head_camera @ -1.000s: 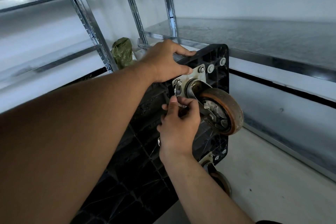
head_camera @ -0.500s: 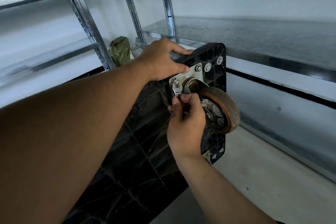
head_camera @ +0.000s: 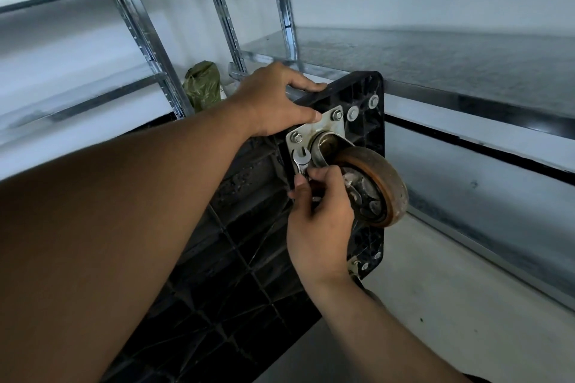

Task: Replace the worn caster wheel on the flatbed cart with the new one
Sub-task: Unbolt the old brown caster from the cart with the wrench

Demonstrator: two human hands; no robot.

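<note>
While the flatbed cart stands tipped on its edge against the metal shelf, the worn caster wheel sits bolted to its underside by the mounting plate, two nuts visibly in place (the fourth corner is hidden behind the wheel). Left hand grips the cart's upper edge, thumb on the plate, steadying; right hand pinches the wrench, whose open jaw sits on a lower-left fastener. Status, as judged: removal barely begun, with unbolting, swap and refitting all left; no new wheel in view
</note>
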